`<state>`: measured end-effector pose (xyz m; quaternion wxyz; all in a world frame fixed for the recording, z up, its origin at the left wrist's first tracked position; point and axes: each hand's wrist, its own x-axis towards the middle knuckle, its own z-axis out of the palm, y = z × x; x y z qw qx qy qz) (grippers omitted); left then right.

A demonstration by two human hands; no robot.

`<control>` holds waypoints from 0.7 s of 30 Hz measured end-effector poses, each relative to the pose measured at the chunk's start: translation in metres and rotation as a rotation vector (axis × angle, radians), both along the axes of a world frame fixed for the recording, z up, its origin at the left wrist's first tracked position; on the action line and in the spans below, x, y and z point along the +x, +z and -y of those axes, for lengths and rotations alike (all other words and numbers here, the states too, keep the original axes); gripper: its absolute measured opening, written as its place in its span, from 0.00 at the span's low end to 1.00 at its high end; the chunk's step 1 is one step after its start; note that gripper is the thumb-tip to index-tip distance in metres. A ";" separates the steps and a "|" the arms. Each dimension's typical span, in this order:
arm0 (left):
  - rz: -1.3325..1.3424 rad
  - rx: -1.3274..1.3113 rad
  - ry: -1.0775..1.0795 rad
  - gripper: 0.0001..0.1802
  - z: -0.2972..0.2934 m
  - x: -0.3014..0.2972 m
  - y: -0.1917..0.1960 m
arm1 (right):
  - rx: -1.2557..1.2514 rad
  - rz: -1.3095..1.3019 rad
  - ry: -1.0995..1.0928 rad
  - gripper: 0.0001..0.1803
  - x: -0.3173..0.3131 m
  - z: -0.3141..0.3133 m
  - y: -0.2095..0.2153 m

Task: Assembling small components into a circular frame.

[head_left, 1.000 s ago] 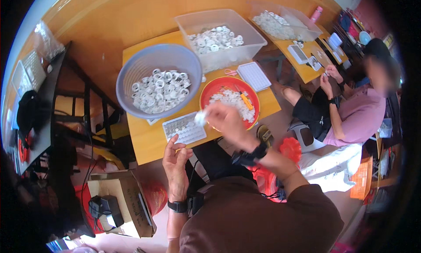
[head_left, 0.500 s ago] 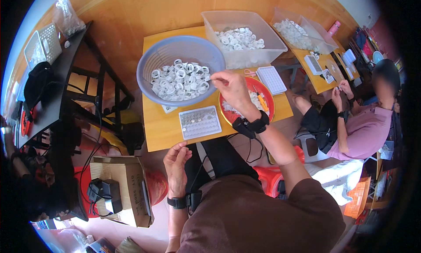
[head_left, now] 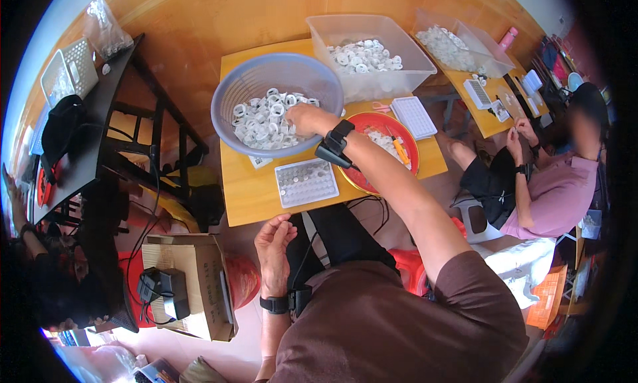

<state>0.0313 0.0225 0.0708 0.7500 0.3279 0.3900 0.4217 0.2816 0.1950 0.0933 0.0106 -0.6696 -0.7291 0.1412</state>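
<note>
The right hand is inside the blue-grey basin, fingers curled among white ring-shaped parts; the left hand, fingertips drawn together, hangs near the yellow table. Whether either grips anything is unclear. Lifting parts singly should prevent tangling.

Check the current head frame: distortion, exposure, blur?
Head view: fisheye bends the black table's edge, corners go black; head view: the white cloth looks near washed out, lower left sinks dark; head view: the co-worker's face is blurred, the right hand reasonably clear.
</note>
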 end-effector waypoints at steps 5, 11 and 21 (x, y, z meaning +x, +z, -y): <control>-0.009 -0.007 0.012 0.09 -0.001 -0.002 -0.004 | -0.076 -0.016 -0.024 0.14 0.004 0.008 0.012; -0.006 -0.005 -0.002 0.09 0.001 0.001 0.002 | 0.027 -0.081 -0.147 0.12 0.005 0.011 0.022; -0.026 0.013 0.003 0.09 -0.008 0.006 0.010 | -0.081 -1.621 -0.149 0.13 0.008 0.096 0.062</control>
